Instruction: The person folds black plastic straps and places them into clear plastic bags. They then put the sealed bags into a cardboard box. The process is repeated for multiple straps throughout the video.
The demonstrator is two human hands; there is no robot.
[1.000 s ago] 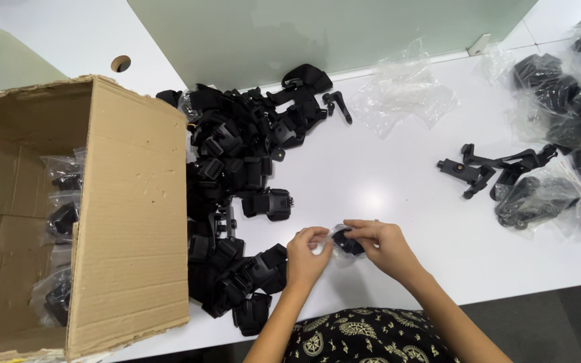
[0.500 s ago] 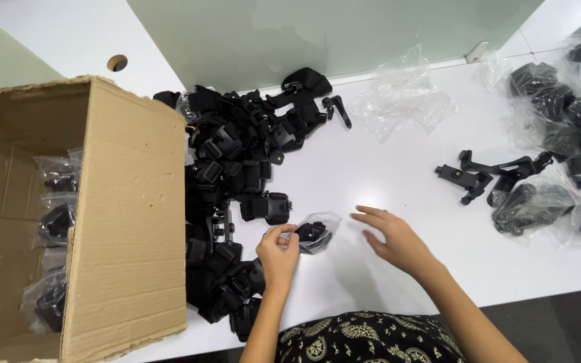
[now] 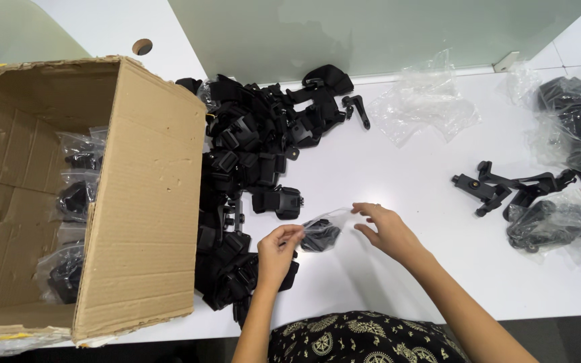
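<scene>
At six o'clock on the counter (image 3: 398, 168), our left hand (image 3: 278, 252) pinches a small clear bag (image 3: 322, 232) with a black part inside; our right hand (image 3: 386, 228) spreads loose at its three-o'clock end.

Bagged black parts (image 3: 576, 128) cut off right, cardboard box (image 3: 68, 202) cropped left

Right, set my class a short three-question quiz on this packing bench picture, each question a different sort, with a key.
1. True or false: the cardboard box lies on its side with bagged black parts inside.
2. What does the left hand pinch?
A. a loose black lever
B. the small clear bag with a black part in it
C. a box flap
3. Fill the gap: the empty clear bags lie near the table's ____ edge.

Key
1. True.
2. B; the right hand is open beside the bag's other end.
3. Far, behind the pile of black plastic parts.
</scene>
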